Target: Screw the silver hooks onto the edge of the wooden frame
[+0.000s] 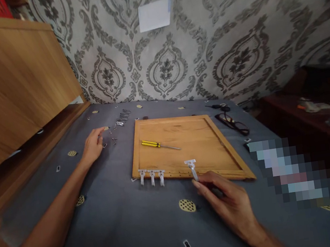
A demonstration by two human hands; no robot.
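Centrally, the R hand (229,200) pinches one metal bracket (192,168) by its narrow end btwn thumb and fingers, grip closed; the T-shaped head points away from the wrist, over the near edge of the panel (184,128) (contact w/ the wood can't be told). Panel: wooden, framed, flat on the cloth (120,219), just beyond the grip. L of the grip, three more brackets (152,177) stand in a row along the same edge, heads on the wood, narrow ends toward the wearer. Beyond the grip and slightly L, a yellow-handled driver (155,144) lies on the panel, tip to R. Farther L, off the panel, the L hand (94,143) has fingers partly bent, nr some loose screws (113,139); can't tell if it holds anything. Past the screws: small metal parts (124,116), clustered. Beyond and R of the grip, on cloth: glasses (232,124).
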